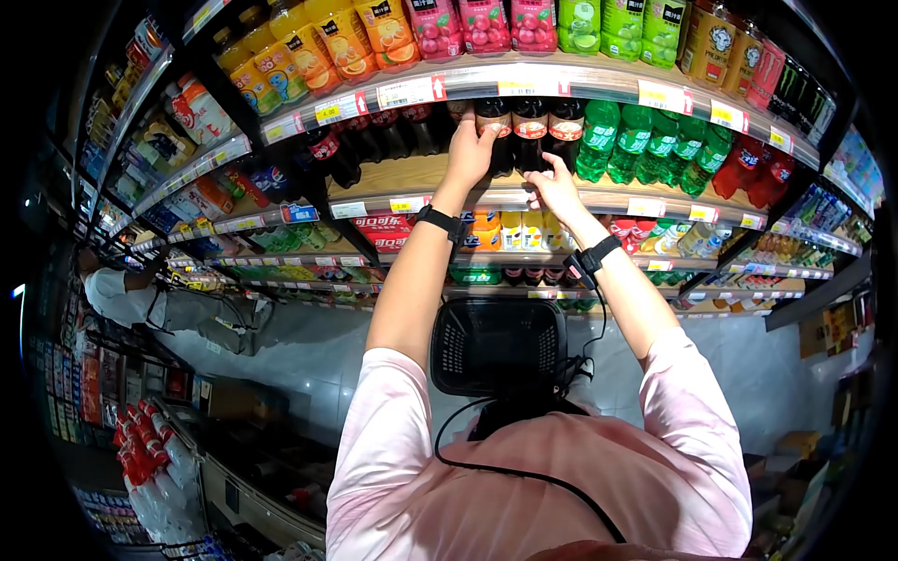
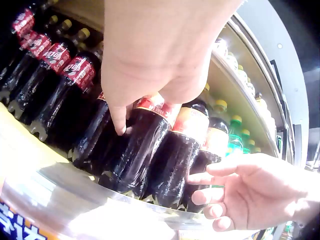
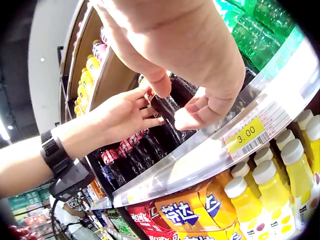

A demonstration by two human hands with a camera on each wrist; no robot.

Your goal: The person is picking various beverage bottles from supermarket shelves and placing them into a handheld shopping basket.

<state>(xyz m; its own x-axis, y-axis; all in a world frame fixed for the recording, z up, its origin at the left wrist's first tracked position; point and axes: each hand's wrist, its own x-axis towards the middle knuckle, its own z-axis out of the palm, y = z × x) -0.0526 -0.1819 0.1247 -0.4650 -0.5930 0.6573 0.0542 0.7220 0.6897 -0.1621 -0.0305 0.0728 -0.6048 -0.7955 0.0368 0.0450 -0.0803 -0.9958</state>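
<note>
A row of dark cola bottles with red-and-gold labels stands on the middle shelf in front of me. My left hand (image 1: 470, 151) holds the leftmost of these, a cola bottle (image 2: 140, 145), around its label. In the left wrist view the back of that hand covers the bottle's top. Lower and to the right, my right hand (image 1: 559, 192) has its fingers loosely bent beside the row, near another cola bottle (image 2: 172, 162). The left wrist view shows its palm and fingertips right in front of the bottles, with nothing gripped.
Green soda bottles (image 1: 599, 140) stand right of the colas. Juice bottles (image 1: 383, 33) line the shelf above. A price-tag rail (image 1: 645, 207) edges the shelf. Below me sits a black basket (image 1: 499, 346) on the floor. Another person (image 1: 126, 294) is at the left.
</note>
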